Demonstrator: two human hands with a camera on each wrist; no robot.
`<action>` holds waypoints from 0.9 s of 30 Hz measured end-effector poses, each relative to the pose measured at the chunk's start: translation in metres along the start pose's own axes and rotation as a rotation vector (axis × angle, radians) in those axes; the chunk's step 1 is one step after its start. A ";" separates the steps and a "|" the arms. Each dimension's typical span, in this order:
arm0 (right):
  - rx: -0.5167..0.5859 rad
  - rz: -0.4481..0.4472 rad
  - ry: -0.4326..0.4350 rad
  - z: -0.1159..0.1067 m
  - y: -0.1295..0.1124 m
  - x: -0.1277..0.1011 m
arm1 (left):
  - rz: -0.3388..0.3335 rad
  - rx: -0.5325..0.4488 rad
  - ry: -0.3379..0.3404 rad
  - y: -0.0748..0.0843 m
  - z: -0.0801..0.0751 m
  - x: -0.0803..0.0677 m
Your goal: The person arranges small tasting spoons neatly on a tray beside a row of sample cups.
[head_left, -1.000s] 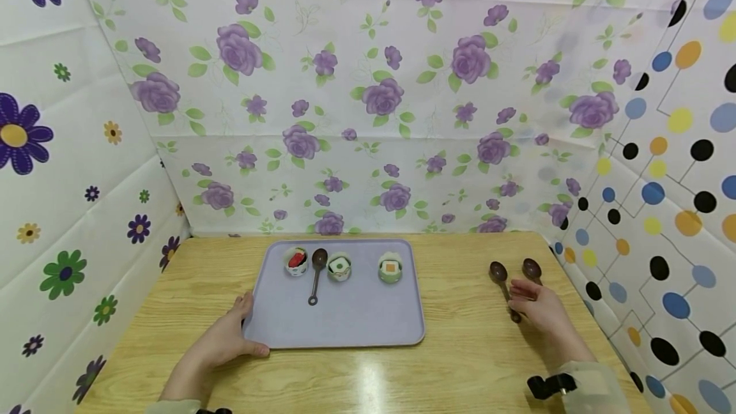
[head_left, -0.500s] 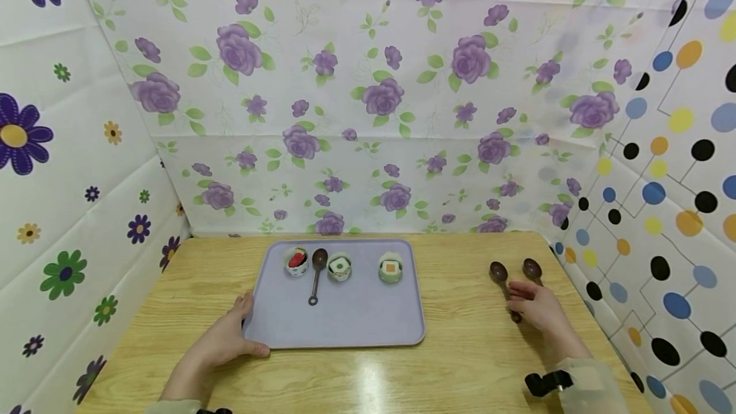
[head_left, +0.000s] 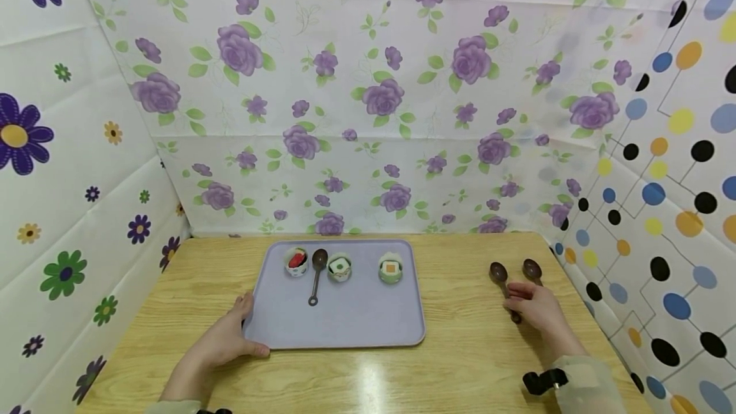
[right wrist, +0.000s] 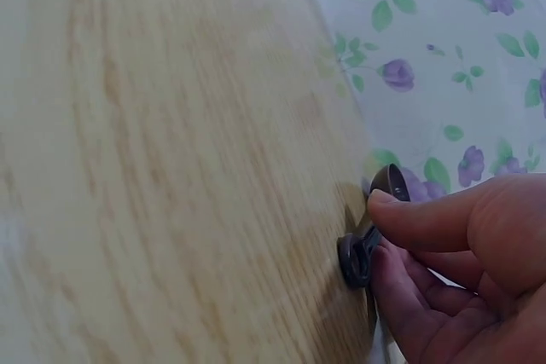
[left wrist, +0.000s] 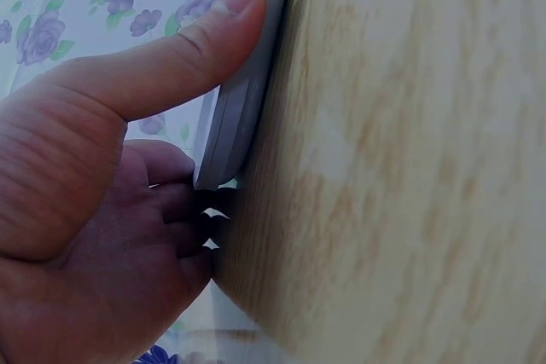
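Spoons: three, one on the tray (head_left: 345, 328) beside three small cups, two on the bench (head_left: 460, 363). Right hand (head_left: 540, 312) pinches the left bench spoon (head_left: 501, 280); left hand (head_left: 221, 340) grips the tray's corner. No readable writing.

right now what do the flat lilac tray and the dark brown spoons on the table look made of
Flat lilac tray: likely plastic, matte, with even colour and a rounded moulded rim. Dark brown spoons: smooth, slightly glossy, plastic or lacquered wood; the pictures leave that open. Table: pale wood-grain surface with a sheen, possibly laminate.

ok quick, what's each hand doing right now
left hand: grips the tray corner, thumb on its rim.
right hand: pinches a brown spoon.
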State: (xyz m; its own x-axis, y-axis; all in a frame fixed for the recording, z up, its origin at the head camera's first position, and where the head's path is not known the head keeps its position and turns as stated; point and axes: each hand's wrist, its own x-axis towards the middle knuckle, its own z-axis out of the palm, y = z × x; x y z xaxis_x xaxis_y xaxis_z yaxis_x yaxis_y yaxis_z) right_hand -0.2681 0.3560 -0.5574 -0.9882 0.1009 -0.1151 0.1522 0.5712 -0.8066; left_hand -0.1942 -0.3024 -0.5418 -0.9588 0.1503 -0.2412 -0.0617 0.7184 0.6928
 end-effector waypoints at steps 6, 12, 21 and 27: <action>-0.029 0.010 0.033 0.003 0.000 -0.001 | -0.001 0.001 0.000 0.001 0.000 0.000; -0.026 0.021 0.034 0.003 -0.003 -0.001 | -0.013 -0.003 -0.005 0.003 -0.001 -0.002; -0.078 0.012 0.040 0.003 -0.004 0.001 | -0.009 0.008 -0.005 0.002 0.000 -0.002; -0.117 0.004 0.050 0.003 -0.006 0.000 | -0.007 0.017 -0.003 0.002 0.000 -0.001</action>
State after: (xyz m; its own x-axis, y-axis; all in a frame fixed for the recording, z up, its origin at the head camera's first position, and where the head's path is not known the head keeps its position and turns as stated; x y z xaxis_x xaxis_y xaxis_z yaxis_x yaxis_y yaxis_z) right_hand -0.2687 0.3505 -0.5544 -0.9860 0.1422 -0.0873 0.1603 0.6617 -0.7325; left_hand -0.1932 -0.3012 -0.5399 -0.9575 0.1477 -0.2479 -0.0632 0.7308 0.6796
